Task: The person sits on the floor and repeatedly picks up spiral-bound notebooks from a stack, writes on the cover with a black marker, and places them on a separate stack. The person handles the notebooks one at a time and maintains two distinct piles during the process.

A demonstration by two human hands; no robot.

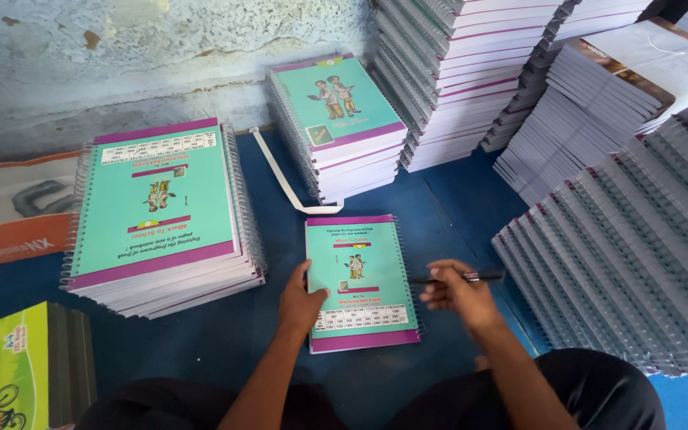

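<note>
**Hands at work among stacks of spiral notebooks**

A person sits on a blue floor (pixel 224 342) with one spiral-bound notebook (pixel 361 280) lying flat in front of the knees, its teal cover edged in purple facing up; the left hand (pixel 302 301) rests on the book's near left edge, fingers (pixel 296 279) curled over the cover and pressing it down; the right hand (pixel 457 293) hovers just beside the book's right edge, its fingers pinching a thin dark pen (pixel 459 278) that points out to the right.

To the left stands a tall stack of the same notebooks (pixel 161 215), wire spines showing along both sides; a second stack (pixel 340 123) sits farther back against the pale, worn wall (pixel 121 56); a white strap (pixel 284 179) lies curved on the floor between the two. More books rise in high piles at the back (pixel 471 72) and fan out in slanting rows along the right (pixel 639 247); a green-covered pile (pixel 9 366) shows at the near left corner, with an orange and white bag (pixel 9 215) behind it.
</note>
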